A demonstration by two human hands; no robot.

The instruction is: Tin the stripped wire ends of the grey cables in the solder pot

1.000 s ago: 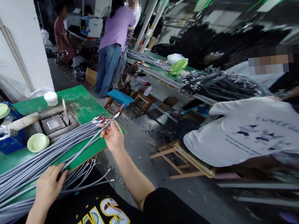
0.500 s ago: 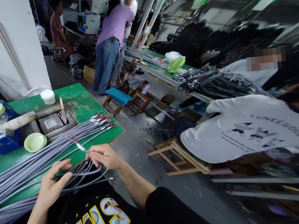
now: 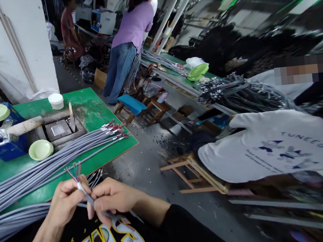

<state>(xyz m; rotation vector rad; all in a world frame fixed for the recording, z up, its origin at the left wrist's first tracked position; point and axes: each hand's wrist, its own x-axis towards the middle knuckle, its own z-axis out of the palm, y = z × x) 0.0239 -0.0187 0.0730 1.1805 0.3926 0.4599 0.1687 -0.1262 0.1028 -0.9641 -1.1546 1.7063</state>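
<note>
Close to my chest, both hands are on one grey cable (image 3: 88,197). Its end points up and away, with a white band and thin red and dark wires (image 3: 75,172) fanning out. My left hand (image 3: 67,200) pinches it near the white band. Further down, my right hand (image 3: 116,197) grips the grey jacket. Just beyond my hands, a bundle of grey cables (image 3: 53,160) lies across the green table (image 3: 91,105), stripped ends to the right. More grey cables (image 3: 19,222) run along the near edge at left.
A square metal pot (image 3: 59,129) in a dirty frame, with an upright flat stick, sits behind the bundle. Around it are a pale green bowl (image 3: 41,150), a white tub (image 3: 56,101) and a blue box (image 3: 6,147). A co-worker (image 3: 272,148) sits at right near a wooden stool (image 3: 198,174).
My left hand has gone from open beside the cable to pinching it near the white band. My right hand has brought the cable lower and closer to my chest. The view has shifted slightly.
</note>
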